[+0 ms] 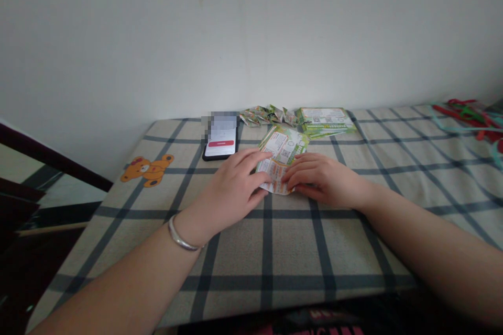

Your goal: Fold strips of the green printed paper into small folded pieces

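Pale grey wall (251, 26) fills the far half of the view, bare and plain. Below it a table carries a beige cloth with dark checks (275, 251), running from the near edge to the wall.

On it, 2 hands meet at 1 printed green leaflet (283, 149) lying at mid-table. The left hand (231, 188) and the right hand (326, 180) lie palm down on the leaflet's near end, fingers stretched out side by side, pinching nothing. By the look of it a fold is being pressed flat. Any further crease would call for matched edges and a steady hold, since paper can slide on cloth.

Far right of the leaflet lies a stack of like leaflets (326, 120). A lit phone (221, 142) sits just left, and folded paper pieces (267, 114) line the wall. Red and green cords (471, 115) lie far right. A bear print (147, 169) marks the left, and a bracelet (181, 238) rings the left wrist.
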Tool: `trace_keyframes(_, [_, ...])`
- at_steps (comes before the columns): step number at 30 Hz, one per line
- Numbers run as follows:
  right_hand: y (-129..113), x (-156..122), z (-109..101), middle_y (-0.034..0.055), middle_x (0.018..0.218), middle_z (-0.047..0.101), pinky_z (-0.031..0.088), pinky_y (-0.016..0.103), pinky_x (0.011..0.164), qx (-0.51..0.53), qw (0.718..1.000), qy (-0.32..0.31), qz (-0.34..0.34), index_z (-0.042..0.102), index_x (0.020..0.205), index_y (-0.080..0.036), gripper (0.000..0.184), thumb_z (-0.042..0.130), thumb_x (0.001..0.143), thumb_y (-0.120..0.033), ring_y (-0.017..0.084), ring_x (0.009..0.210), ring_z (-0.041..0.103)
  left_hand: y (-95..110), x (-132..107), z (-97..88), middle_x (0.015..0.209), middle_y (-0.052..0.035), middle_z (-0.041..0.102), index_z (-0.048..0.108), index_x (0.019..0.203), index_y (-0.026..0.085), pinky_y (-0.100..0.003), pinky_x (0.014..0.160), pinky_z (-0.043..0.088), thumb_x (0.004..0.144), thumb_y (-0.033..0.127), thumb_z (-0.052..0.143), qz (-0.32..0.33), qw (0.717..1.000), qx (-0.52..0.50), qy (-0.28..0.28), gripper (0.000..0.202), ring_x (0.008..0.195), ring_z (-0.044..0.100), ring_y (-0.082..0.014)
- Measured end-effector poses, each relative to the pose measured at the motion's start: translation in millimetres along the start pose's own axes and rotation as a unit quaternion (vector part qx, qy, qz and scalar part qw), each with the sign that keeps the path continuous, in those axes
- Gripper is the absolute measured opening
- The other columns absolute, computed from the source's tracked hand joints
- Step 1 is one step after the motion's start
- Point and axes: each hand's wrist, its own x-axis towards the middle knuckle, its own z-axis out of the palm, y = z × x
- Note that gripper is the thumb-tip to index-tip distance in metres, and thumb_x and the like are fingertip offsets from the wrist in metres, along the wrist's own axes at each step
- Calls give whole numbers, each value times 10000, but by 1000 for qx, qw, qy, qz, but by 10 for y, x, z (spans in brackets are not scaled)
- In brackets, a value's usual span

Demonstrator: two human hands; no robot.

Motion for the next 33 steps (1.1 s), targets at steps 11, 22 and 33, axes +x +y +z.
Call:
trace_keyframes(11, [2, 18, 48, 36, 867, 686, 437, 314, 802, 5, 998, 27, 63, 649, 928, -177, 124, 533, 913, -136, 167, 853, 611, -22, -4, 20, 1212, -53, 621, 709, 1023, 243, -496, 1114, 377, 888, 190, 604, 79, 996, 16, -28, 179, 1326, 401, -278])
trace_keyframes(22, [30, 47, 169, 32, 792, 650, 412, 288, 742, -43, 992, 70, 97, 642, 858, -170, 92, 558, 884, -141, 162, 767, 553, -39, 5, 26, 1108, 1, 681, 702, 1017, 234, -475, 1096, 386, 921, 200, 560, 113, 993, 5, -31, 174, 1249, 474, -258])
trace_keyframes(33, [18, 54, 255, 35, 801, 665, 441, 266, 702, -12, 977, 132, 169, 644, 877, -175, 55, 593, 858, -185, 153, 757, 584, -29, 13, 36, 1090, -13, 687, 701, 1034, 241, -457, 1076, 386, 904, 196, 587, 124, 992, 5, -34, 179, 1157, 554, -225])
